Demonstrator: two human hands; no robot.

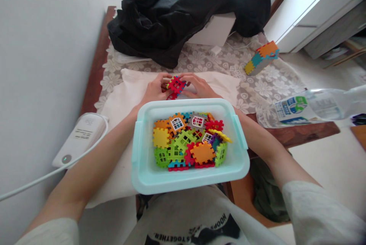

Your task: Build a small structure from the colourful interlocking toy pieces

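Beyond the tub, over the white cloth, both of my hands grip a small assembly of interlocking building tiles [176, 84]. Its top tile is red with a window grid, and bits of blue and yellow-green show at its edges. My left hand [156, 88] has its fingers wrapped round the left side. On the right side, my right hand [197, 86] pinches the assembly between thumb and fingers. Close to my body stands a pale turquoise tub [188, 184], holding many loose tiles in orange, green, red, yellow and grey, some with white window inserts. The assembly's underside is hidden.
A built block [259, 59] of orange, blue, yellow and grey tiles stands at the back right. White window pieces [236, 72] lie nearby. A plastic bottle [311, 107] is at right, a white power bank [81, 138] with cable at left. Black fabric [171, 12] covers the back.
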